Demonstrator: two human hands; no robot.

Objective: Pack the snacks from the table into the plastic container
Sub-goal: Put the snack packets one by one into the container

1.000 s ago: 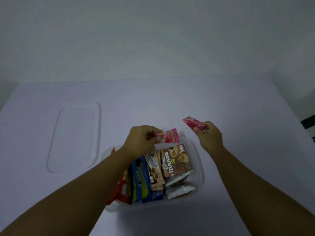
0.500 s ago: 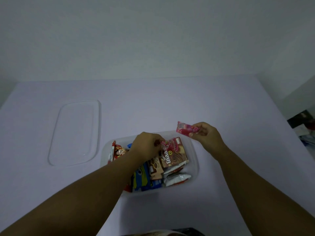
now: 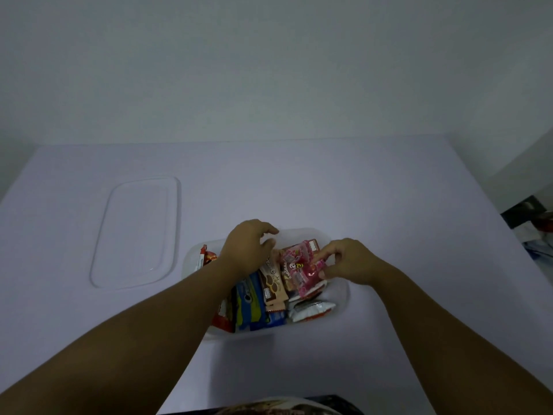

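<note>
The clear plastic container point(image 3: 342, 298) stands on the white table, filled with snacks: a blue pack point(image 3: 250, 307), brown packs point(image 3: 272, 284), a red pack point(image 3: 206, 256) and silver-white packs point(image 3: 311, 310). One pink packet point(image 3: 294, 256) lies on top of the brown snacks at the far right of the container. My right hand point(image 3: 350, 262) pinches a second pink packet point(image 3: 308, 278) just beside it, low over the snacks. Above the container's far side my left hand point(image 3: 248, 250) hovers with loosely curled fingers and holds nothing.
The container's clear lid point(image 3: 134, 232) lies flat on the table to the left. Dark objects point(image 3: 532, 217) sit beyond the table's right edge. A patterned item point(image 3: 278, 407) shows at the bottom edge.
My left hand let go of its pink packet, which now lies in the container. My right hand moved left and down, bringing its pink packet over the snacks.
</note>
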